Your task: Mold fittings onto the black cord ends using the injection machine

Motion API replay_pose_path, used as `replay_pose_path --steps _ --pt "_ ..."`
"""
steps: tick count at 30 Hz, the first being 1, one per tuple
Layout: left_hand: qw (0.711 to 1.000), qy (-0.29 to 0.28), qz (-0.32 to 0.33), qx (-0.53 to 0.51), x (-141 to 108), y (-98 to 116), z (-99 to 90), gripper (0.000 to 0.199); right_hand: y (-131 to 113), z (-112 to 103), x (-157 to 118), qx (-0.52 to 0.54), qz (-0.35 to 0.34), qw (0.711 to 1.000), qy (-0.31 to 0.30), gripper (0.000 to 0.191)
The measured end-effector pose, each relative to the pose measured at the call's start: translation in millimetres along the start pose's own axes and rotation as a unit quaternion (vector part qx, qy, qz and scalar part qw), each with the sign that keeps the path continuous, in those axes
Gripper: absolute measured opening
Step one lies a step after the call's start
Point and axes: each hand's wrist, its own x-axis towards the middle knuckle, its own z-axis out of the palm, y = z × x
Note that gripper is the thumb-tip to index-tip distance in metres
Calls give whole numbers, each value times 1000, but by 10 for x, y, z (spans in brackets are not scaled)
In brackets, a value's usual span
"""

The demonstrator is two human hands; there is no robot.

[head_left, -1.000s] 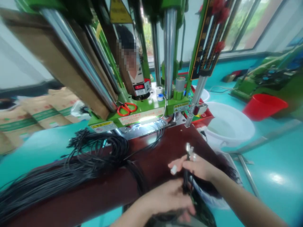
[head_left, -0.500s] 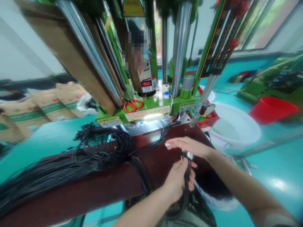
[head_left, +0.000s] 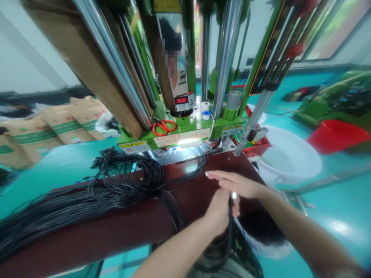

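Note:
My left hand (head_left: 218, 211) is closed around a bundle of black cables (head_left: 230, 233), upright in front of my body. Shiny metal ends (head_left: 233, 196) show at the top of the bundle. My right hand (head_left: 242, 183) lies flat above them, palm down with its fingers stretched out to the left. Its palm is at the tops of the cable ends; the exact contact is hidden. White covers a fingertip of that hand. From the left hand the cables curve down towards my lap.
A large pile of black cables (head_left: 116, 189) covers the left of the dark red table (head_left: 139, 227). Behind stands a green press (head_left: 189, 133) with orange-handled scissors (head_left: 164, 127) on it. A white tub (head_left: 292, 154) and a red bucket (head_left: 336, 137) are at the right.
My left hand has risen with the cable bundle, bringing its metal ends up under my right palm. My right hand stays flat, almost in place. The view has shifted slightly.

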Motion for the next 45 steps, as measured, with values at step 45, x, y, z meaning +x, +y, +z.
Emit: replay_pose_path --steps 45 --pt "940 8 74 333 140 -156 -266 28 430 318 -457 244 173 906 301 29"
